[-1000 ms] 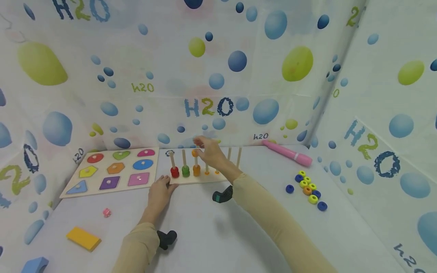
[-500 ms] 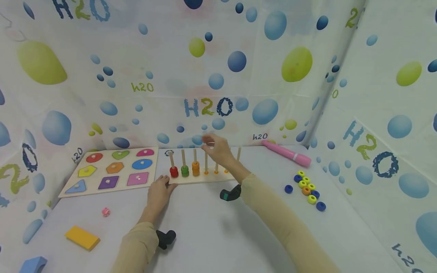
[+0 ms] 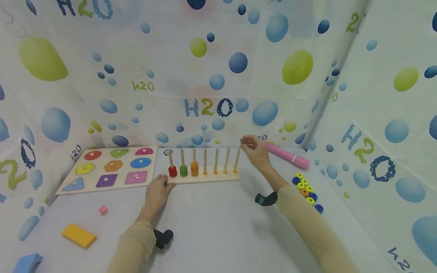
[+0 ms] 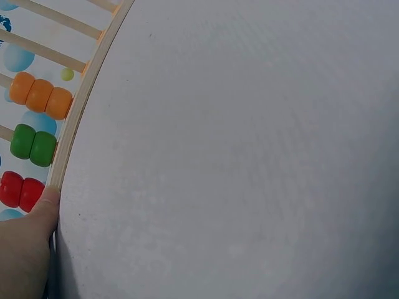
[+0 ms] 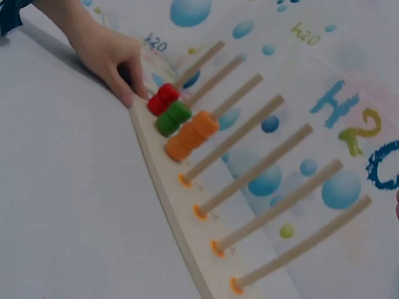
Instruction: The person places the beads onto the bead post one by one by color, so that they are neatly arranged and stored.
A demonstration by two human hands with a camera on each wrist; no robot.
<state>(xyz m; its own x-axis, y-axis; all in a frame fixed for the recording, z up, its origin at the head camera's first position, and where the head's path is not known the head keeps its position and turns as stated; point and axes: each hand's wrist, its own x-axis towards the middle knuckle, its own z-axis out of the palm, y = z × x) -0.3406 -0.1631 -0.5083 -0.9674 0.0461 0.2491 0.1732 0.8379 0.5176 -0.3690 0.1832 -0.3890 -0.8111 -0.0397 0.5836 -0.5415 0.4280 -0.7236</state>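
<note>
A wooden peg board (image 3: 218,177) with a row of upright pegs stands at the back of the table. Two red beads (image 5: 163,99) sit on its first peg, two green beads (image 5: 173,118) on the second and three orange beads (image 5: 192,135) on the third; the other pegs are bare. My left hand (image 3: 157,193) grips the board's left end, its thumb against the front edge in the left wrist view. Just right of the last peg, my right hand (image 3: 257,153) hovers with loosely bent fingers and nothing visible in it.
Loose yellow beads (image 3: 300,186), blue beads (image 3: 319,208) and an orange bead (image 3: 304,193) lie at the right, near a pink marker-shaped stick (image 3: 286,155). On the left are a shape puzzle (image 3: 123,172), a pink die-like piece (image 3: 103,210), a yellow block (image 3: 79,236) and a blue block (image 3: 28,263).
An orange bead at the top of the third peg has slid down onto the others as my right hand let go. That hand then moved right, past the last peg. My left hand stayed.
</note>
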